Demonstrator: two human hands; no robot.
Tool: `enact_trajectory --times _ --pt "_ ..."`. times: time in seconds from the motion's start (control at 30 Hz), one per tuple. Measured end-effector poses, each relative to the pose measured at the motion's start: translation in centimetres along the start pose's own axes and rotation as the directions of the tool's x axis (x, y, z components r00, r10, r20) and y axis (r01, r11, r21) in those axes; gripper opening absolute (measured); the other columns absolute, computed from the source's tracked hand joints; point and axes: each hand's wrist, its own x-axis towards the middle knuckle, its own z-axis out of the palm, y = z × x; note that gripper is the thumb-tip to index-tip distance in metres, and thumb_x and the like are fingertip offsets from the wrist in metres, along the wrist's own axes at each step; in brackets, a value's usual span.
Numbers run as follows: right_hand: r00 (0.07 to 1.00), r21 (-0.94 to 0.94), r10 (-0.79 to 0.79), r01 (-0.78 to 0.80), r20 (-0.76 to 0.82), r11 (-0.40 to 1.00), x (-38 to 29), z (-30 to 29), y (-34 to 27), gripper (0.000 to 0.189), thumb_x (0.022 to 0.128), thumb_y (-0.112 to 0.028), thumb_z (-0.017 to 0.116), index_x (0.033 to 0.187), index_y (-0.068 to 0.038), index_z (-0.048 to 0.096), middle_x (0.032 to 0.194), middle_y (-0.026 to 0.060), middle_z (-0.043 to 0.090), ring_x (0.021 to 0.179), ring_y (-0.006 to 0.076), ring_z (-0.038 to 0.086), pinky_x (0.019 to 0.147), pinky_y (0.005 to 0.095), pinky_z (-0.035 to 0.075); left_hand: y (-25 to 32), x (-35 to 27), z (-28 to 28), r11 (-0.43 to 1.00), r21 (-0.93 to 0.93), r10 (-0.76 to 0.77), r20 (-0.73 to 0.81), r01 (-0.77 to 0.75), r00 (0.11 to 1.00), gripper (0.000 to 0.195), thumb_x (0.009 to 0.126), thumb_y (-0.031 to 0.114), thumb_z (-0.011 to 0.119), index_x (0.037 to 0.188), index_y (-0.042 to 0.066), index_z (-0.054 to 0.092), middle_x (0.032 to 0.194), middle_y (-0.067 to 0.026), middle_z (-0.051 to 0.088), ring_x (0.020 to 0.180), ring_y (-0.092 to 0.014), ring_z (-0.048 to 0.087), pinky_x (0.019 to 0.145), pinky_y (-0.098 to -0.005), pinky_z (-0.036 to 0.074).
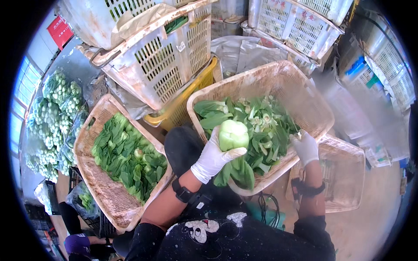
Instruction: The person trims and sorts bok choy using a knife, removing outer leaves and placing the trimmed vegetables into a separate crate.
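My left hand [215, 155], in a white glove, grips a head of green bok choy [233, 135] with its pale base upward and its leaves hanging below. My gloved right hand [305, 146] is closed around a small object at the right side of the large crate; only a bit of it shows at the fingertips, and I cannot tell what it is. Beneath both hands, the large plastic crate [209, 93] holds loose bok choy leaves and cut stem ends [264, 122]. To the left, another crate [107, 202] holds bok choy heads [130, 156].
Stacked white crates [160, 65] and a yellow crate [174, 114] stand ahead. A smaller crate [343, 176] sits at the right, near a coiled black cable [269, 208]. Bagged vegetables [55, 127] are piled at the left. Part of another person [78, 243] shows at lower left.
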Motion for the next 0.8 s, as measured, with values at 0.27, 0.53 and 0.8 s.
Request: enact_trajectory --times 0.27,0.53,0.8 --pt "0.928 0.889 -0.344 0.032 0.143 0.456 -3.1 6.8 -4.7 0.07 0.069 -0.029 0.081 0.122 0.0 0.046 0.11 0.0069 0.059 0.101 0.0157 0.056 0.089 0.0285 0.046 -0.7 1.1 -0.6 0.982 0.071 -0.182 0.135 0.174 0.974 0.048 0.098 0.036 0.042 0.124 -0.003 0.051 0.114 -0.0098 0.059 0.106 -0.018 0.053 0.097 -0.0312 0.038" --pt "0.863 0.926 -0.373 -0.376 0.339 -0.029 -3.3 6.6 -0.5 0.09 0.076 -0.064 0.057 0.14 -0.006 0.031 0.131 0.0174 0.047 0.117 0.0295 0.05 0.097 0.0449 0.044 0.1 5.3 -7.6 0.232 0.971 0.458 -0.169 0.066 0.873 0.086 0.069 0.041 0.076 0.131 -0.005 0.038 0.127 -0.0243 0.046 0.119 -0.032 0.045 0.102 -0.0365 0.035" --pt "0.834 0.786 -0.535 0.238 0.136 0.571 -5.3 8.4 -12.2 0.05 0.085 -0.039 0.061 0.117 -0.001 0.054 0.105 0.0081 0.062 0.073 0.0084 0.056 0.058 0.0206 0.044 3.4 -7.7 -4.3 0.964 -0.175 -0.193 0.048 0.198 0.98 0.08 0.077 0.024 0.074 0.139 -0.002 0.029 0.132 -0.0098 0.044 0.121 -0.016 0.041 0.103 -0.0303 0.032"
